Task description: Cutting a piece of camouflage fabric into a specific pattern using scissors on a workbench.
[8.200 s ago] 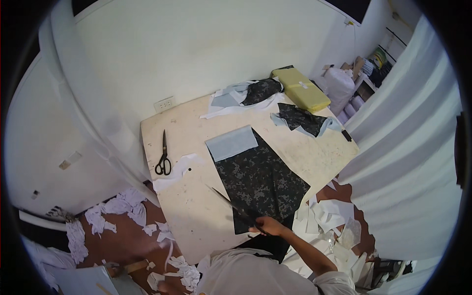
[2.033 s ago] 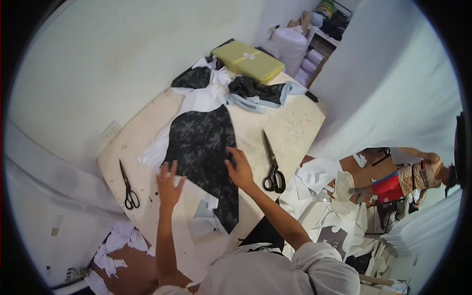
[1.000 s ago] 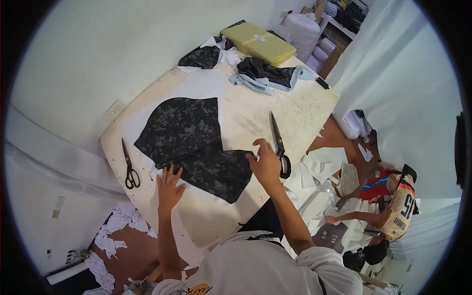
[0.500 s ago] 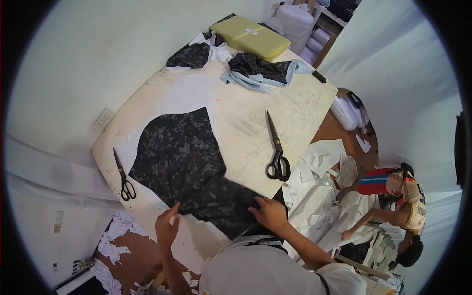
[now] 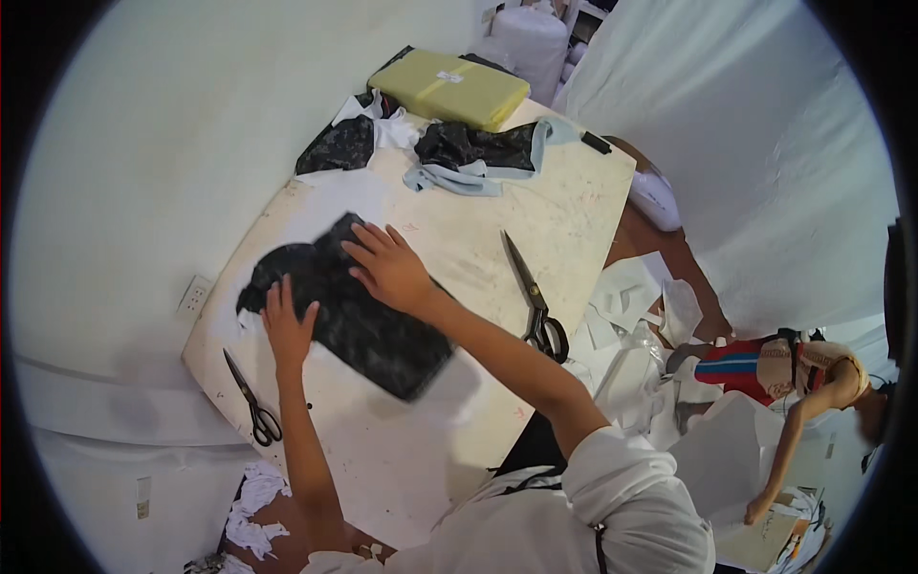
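A dark camouflage fabric piece (image 5: 382,335) lies on the pale table (image 5: 459,383), blurred by motion and partly bunched at its far left. My left hand (image 5: 290,323) rests on its left side with fingers spread. Across the far part reaches my right hand (image 5: 394,273), its fingers also outstretched and flat against the cloth. Under the fabric's far end shows a white sheet (image 5: 335,199). Large black-handled scissors (image 5: 535,304) lie to the right of the fabric, and a smaller pair of scissors (image 5: 252,397) lies near the table's left edge.
At the far end are a yellow wrapped package (image 5: 449,88), dark and light-blue fabric pieces (image 5: 478,148) and a black marker (image 5: 596,143). White scraps (image 5: 631,373) are piled to the right, where another person (image 5: 813,373) bends holding a white sheet. A wall socket (image 5: 195,295) is at left.
The fabric has moved farther up the table and turned, with both hands now flat on it. My right hand reached far leftward. The other person lifted a white sheet.
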`<state>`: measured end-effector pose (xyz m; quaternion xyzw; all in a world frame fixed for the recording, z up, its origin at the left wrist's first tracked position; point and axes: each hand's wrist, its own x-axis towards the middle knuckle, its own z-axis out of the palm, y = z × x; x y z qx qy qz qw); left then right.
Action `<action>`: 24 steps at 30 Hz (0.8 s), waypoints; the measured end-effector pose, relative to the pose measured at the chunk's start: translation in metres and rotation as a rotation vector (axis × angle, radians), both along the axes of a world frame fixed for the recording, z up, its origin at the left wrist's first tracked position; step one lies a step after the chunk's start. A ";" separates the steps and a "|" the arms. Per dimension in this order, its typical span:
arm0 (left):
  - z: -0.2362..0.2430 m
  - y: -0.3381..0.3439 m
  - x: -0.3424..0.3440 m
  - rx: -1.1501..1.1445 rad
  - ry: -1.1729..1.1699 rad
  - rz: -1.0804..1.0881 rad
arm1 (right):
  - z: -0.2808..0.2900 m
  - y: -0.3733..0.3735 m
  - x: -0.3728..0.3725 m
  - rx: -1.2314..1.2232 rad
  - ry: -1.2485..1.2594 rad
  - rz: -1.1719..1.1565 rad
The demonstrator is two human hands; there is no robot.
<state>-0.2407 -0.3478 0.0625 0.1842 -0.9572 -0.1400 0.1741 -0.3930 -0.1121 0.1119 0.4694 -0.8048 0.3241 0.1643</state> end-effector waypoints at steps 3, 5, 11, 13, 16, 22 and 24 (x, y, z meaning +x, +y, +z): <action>-0.005 0.061 0.018 0.077 -0.055 -0.194 | 0.022 0.031 0.018 -0.138 -0.280 0.019; -0.016 0.124 0.045 0.049 -0.086 -0.222 | 0.019 0.080 0.032 -0.106 -0.378 -0.109; -0.027 0.233 0.079 0.064 -0.157 -0.290 | -0.036 0.230 0.106 0.267 -0.240 -0.628; -0.027 0.245 0.066 0.071 -0.095 -0.250 | -0.052 0.256 0.123 0.302 -0.186 -0.617; -0.031 0.260 0.038 0.072 -0.066 -0.227 | -0.063 0.272 0.137 0.273 -0.155 -0.590; -0.036 0.286 0.068 0.018 -0.042 -0.280 | -0.055 0.300 0.122 0.325 -0.530 -0.618; -0.030 0.293 0.112 0.009 -0.112 -0.301 | -0.047 0.332 0.117 0.491 -0.699 -0.469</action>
